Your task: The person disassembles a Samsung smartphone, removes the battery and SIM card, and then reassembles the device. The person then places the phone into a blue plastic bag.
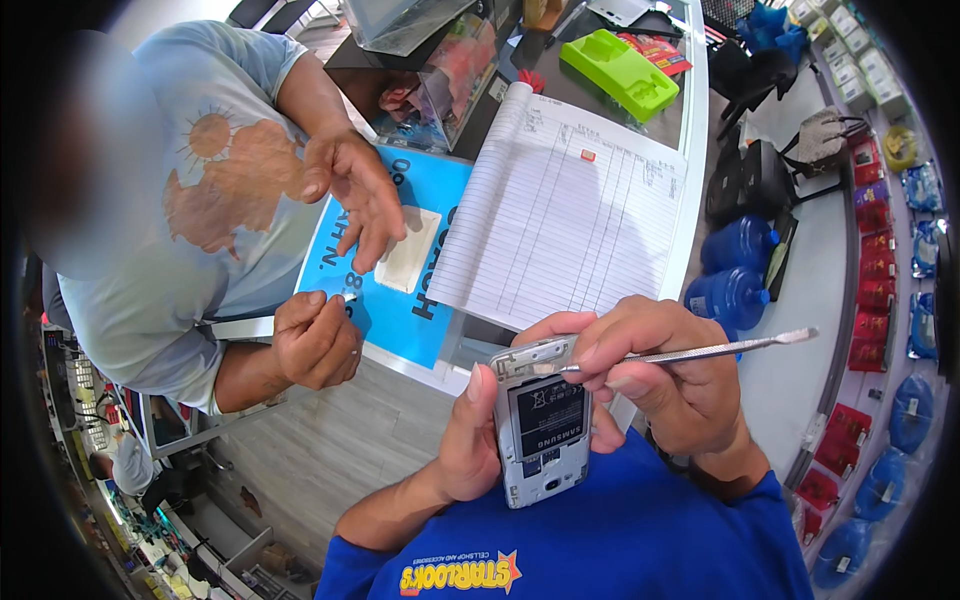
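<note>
A white smartphone (548, 478) with its back cover off is held up in front of my chest. Its black battery (550, 412) sits in the frame. My left hand (468, 450) grips the phone, the thumb along its left edge. Between the thumb and fingers of my right hand (690, 375) is a slim metal pry tool (740, 349). One end of it meets the upper part of the phone, above the battery; the flattened other end points right. Fingers behind the phone are partly hidden.
Across the counter, a person's closed hand (318, 340) pinches something small; the other hand (358, 195) is open. An open ruled notebook (560, 210) lies beside a blue sign (425, 345) bearing a cream slip (408, 250). Behind are a green tray (620, 75) and a clear box (455, 85).
</note>
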